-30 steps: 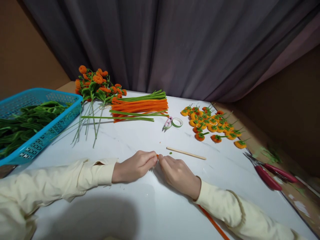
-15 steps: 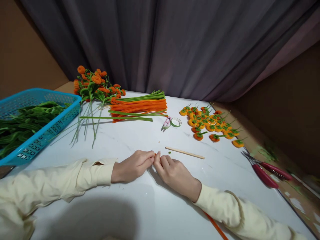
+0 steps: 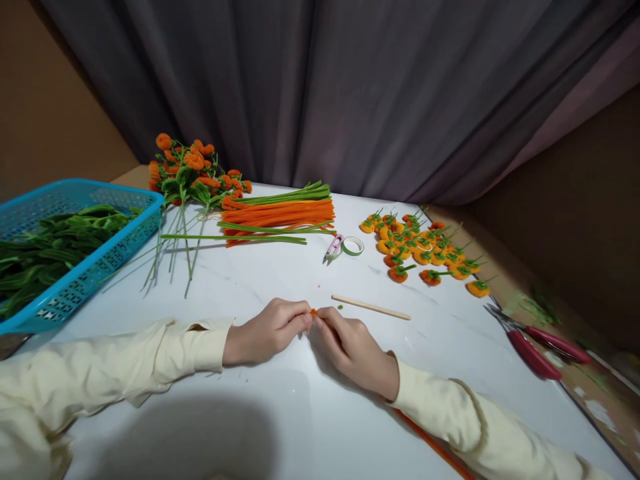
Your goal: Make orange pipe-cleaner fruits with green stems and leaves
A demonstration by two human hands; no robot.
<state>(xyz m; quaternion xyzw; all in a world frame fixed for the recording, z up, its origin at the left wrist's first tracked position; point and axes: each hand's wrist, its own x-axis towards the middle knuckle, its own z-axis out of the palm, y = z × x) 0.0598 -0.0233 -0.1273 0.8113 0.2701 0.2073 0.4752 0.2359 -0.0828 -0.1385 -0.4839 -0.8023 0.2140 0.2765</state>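
My left hand (image 3: 270, 331) and my right hand (image 3: 357, 350) meet above the white table, fingertips almost touching. A small orange chenille piece (image 3: 313, 312) shows between them, pinched from both sides; most of it is hidden by my fingers. Orange chenille stems (image 3: 430, 439) emerge from beneath my right sleeve and run toward the near edge. Whether they join the pinched piece cannot be seen. Just beyond my right hand lie a thin wooden stick (image 3: 371, 307) and a tiny green scrap (image 3: 341, 307).
Orange chenille stems (image 3: 280, 215) lie bundled at the back beside finished flowers (image 3: 193, 160). A blue basket (image 3: 100, 267) of green leaves stands left. Pink snips (image 3: 333, 248) and a tape roll (image 3: 353, 246) lie mid-table. Flower heads (image 3: 425, 247) and red-handled pliers (image 3: 535, 353) are right.
My right fingers have drawn slightly back and curled differently, exposing more of the orange piece. The orange stems under my right sleeve have shifted a little. My left hand stays nearly still.
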